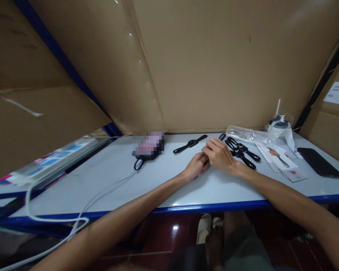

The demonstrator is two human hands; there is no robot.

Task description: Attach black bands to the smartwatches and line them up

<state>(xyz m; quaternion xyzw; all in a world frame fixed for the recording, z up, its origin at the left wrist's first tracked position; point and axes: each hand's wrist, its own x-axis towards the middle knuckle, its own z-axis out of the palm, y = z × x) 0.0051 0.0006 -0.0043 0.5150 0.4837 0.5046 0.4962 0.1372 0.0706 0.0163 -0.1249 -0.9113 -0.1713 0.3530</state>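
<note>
My left hand (pixel 197 166) and my right hand (pixel 220 157) meet over the middle of the white table, fingers closed around a black spokeshave (pixel 222 136). One of its handle ends sticks out beyond my right hand; its middle is hidden by my fingers. Just right of my hands lie several more glossy black spokeshaves (pixel 244 152), crossing one another. To the left, apart from my hands, a single spokeshave (pixel 192 143) rests flat on the tabletop.
Printed cards (pixel 282 161) and clear plastic bags (pixel 244 132) lie on the right, near a lidded cup (pixel 279 124) with a straw. A dark flat phone-shaped object (pixel 319 162) is at far right. Left, a cable (pixel 110 184) runs from a blurred device (pixel 149 146). Cardboard (pixel 214 67) walls the back.
</note>
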